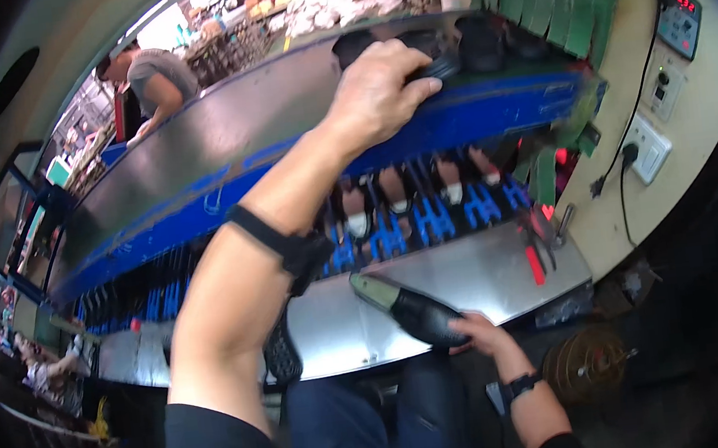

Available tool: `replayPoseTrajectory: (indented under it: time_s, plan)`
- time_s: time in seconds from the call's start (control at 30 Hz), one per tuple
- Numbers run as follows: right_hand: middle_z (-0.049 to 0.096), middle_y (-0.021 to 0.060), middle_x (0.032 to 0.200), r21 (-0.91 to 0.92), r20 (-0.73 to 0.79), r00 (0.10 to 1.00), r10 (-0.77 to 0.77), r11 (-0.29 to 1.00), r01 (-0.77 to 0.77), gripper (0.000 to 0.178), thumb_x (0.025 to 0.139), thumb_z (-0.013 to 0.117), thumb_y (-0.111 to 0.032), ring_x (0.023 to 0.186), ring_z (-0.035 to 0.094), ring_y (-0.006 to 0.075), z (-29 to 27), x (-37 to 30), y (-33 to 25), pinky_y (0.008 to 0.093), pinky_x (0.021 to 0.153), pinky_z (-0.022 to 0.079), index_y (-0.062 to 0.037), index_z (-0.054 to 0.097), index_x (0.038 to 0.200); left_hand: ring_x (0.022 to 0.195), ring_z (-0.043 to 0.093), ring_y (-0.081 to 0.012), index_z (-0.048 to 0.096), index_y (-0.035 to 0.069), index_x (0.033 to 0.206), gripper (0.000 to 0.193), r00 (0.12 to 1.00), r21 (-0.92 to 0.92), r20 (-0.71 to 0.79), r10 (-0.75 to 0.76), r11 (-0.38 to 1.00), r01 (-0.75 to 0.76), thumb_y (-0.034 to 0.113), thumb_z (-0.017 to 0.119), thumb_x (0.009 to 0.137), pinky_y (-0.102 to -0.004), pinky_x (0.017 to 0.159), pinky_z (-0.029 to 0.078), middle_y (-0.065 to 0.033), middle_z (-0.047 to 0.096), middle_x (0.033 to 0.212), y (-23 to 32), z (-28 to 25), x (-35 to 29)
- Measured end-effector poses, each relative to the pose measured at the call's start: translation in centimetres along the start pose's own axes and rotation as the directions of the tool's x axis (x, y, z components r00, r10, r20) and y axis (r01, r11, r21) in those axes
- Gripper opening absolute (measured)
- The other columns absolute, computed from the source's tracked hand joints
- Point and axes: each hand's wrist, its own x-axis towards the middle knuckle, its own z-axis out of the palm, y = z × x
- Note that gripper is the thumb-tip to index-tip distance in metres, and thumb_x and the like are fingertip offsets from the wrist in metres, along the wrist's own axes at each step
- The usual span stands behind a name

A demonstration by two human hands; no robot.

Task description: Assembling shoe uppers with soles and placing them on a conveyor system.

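Note:
My left hand (375, 94) reaches up over the blue-edged conveyor, its fingers and thumb closed on the edge of a black shoe sole (445, 66). Other black soles (480, 44) lie close by on the belt. Down by the front of the steel ledge, my right hand (482, 336) grips the toe end of a black shoe (424, 316). A pale green shoe last (375, 289) sticks out of that shoe's opening, pointing up and left. Left of it, another black sole (283, 355) rests at the ledge's front edge, partly hidden by my left forearm.
Under the conveyor runs a row of blue racks (434, 218) with several shoes on lasts. Red-handled pliers (535, 259) lie on the steel ledge (328, 338) at right. Green strip curtains (529, 10) hang over the belt. Cables cross the control panel (677, 24). A person (156, 79) stands beyond the conveyor.

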Motion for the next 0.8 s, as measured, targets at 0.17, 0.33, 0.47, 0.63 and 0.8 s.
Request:
replayPoseTrajectory:
  time_s: [0.17, 0.33, 0.47, 0.63, 0.8]
  plan:
    - [0.068, 0.0105, 0.114, 0.024, -0.065, 0.997, 0.045, 0.999, -0.044, 0.052, 0.087, 0.074, -0.026, 0.102, 0.067, 0.0236, -1.3, -0.5, -0.2, 0.046, 0.083, 0.059, -0.0023, 0.058, 0.13, 0.069, 0.059, -0.0266, 0.067, 0.008, 0.094, 0.019, 0.698, -0.102, 0.701, 0.146, 0.989, -0.104, 0.018, 0.071, 0.078, -0.0369, 0.064, 0.045, -0.0041, 0.058, 0.077, 14.1, -13.6, -13.9]
    - [0.073, 0.0146, 0.106, -0.721, -0.068, 0.91, -0.409, 0.651, 0.238, 0.05, 0.08, 0.081, -0.023, 0.094, 0.07, 0.0241, 9.3, -3.0, -4.9, 0.0369, 0.088, 0.053, 0.0041, 0.067, 0.119, 0.071, 0.057, -0.0178, 0.062, 0.009, 0.093, 0.02, 0.797, -0.189, 0.604, -0.023, 0.967, 0.171, 0.02, 0.065, 0.076, -0.0346, 0.069, 0.04, -0.0011, 0.05, 0.075, 28.3, -13.0, -43.4]
    - [0.073, 0.0205, 0.103, -0.973, 0.086, 0.67, -0.738, 0.082, 0.215, 0.055, 0.073, 0.084, -0.028, 0.098, 0.072, 0.0295, 17.6, -8.1, -10.3, 0.0367, 0.088, 0.054, 0.0, 0.069, 0.117, 0.078, 0.066, -0.03, 0.065, 0.006, 0.089, 0.021, 0.657, -0.114, 0.651, -0.381, 0.806, 0.581, 0.023, 0.074, 0.08, -0.0431, 0.073, 0.049, -0.0104, 0.064, 0.078, 29.7, -9.9, -51.5]
    - [0.067, 0.0034, 0.096, -0.644, 0.154, 0.675, -0.722, 0.444, 0.622, 0.043, 0.076, 0.08, -0.014, 0.087, 0.064, 0.0128, 22.0, -12.8, -12.2, 0.0286, 0.082, 0.052, 0.0001, 0.062, 0.112, 0.084, 0.07, -0.0307, 0.071, 0.006, 0.095, 0.017, 0.555, -0.416, 0.658, -0.508, 0.369, 0.831, 0.02, 0.072, 0.086, -0.0401, 0.078, 0.054, -0.0139, 0.071, 0.088, 27.1, -11.7, -52.6]
    - [0.063, 0.0033, 0.096, -0.622, 0.137, 0.765, -0.63, 0.546, 0.561, 0.053, 0.075, 0.08, -0.035, 0.089, 0.059, 0.0132, 19.9, -11.9, -5.4, 0.0282, 0.082, 0.048, 0.0027, 0.062, 0.107, 0.119, 0.053, -0.0355, 0.056, -0.004, 0.124, 0.055, 0.245, -0.161, -0.335, -0.91, 0.311, 0.937, 0.019, 0.078, 0.078, -0.0416, 0.097, 0.047, -0.0215, 0.056, 0.125, 16.2, -11.6, -53.5]
